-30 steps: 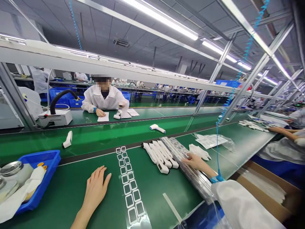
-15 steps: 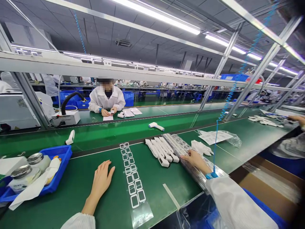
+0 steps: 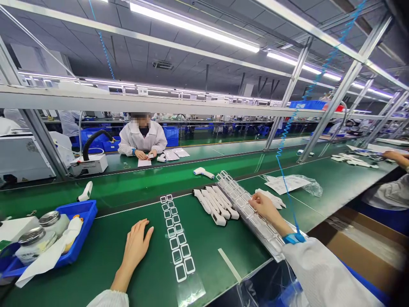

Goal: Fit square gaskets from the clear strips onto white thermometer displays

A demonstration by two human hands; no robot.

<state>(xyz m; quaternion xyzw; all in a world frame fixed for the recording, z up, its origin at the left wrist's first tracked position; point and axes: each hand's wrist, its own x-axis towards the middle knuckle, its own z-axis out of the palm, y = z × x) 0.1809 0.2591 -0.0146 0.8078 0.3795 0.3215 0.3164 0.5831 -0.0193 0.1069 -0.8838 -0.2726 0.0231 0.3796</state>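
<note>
1. The left hand [image 3: 136, 251] lies flat, palm down, on the green bench mat [image 3: 96, 264]. Its fingers are a little spread and it holds nothing. A white sleeve [image 3: 108, 299] covers the arm at the lower edge of the view.
2. The right arm reaches forward and to the left. The right hand [image 3: 266, 209] has slightly curved fingers, and they touch a long strip of clear plastic with square frames [image 3: 243, 209]. I cannot tell if they pinch it.
3. This strip lies diagonally on the mat, just beside a group of white infrared thermometers [image 3: 212, 207].
4. A blue wrist strap [image 3: 294, 238] goes around the right wrist, and a blue coiled cord [image 3: 286, 187] rises from it.
5. A row of white square rings on clear film [image 3: 175, 238] lies on the mat between the hands, nearer the left hand.
6. To the left of the left hand is a blue tray [image 3: 83, 217] with metal-lidded jars [image 3: 35, 245] inside.
7. Across the belt, a co-worker in a white coat [image 3: 142, 138] has both hands near a white paper sheet [image 3: 144, 162].
</note>
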